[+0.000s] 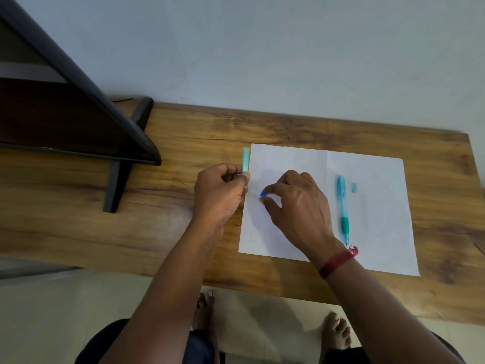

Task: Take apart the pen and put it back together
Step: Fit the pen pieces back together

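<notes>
My left hand (220, 195) grips a light teal pen barrel (245, 160) that sticks up and away from my fingers, at the left edge of a white sheet of paper (372, 206). My right hand (296, 206) pinches a small blue pen piece (263, 193) between thumb and forefinger, just right of the barrel's lower end. A second teal pen (342, 206) with a green grip lies whole on the paper to the right, tip toward me. A small teal cap-like piece (354, 187) rests beside it.
The paper lies on a wooden table (183, 143) against a pale wall. A dark shelf frame (78, 106) stands on the table's left part. My bare feet show on the floor below the table's near edge.
</notes>
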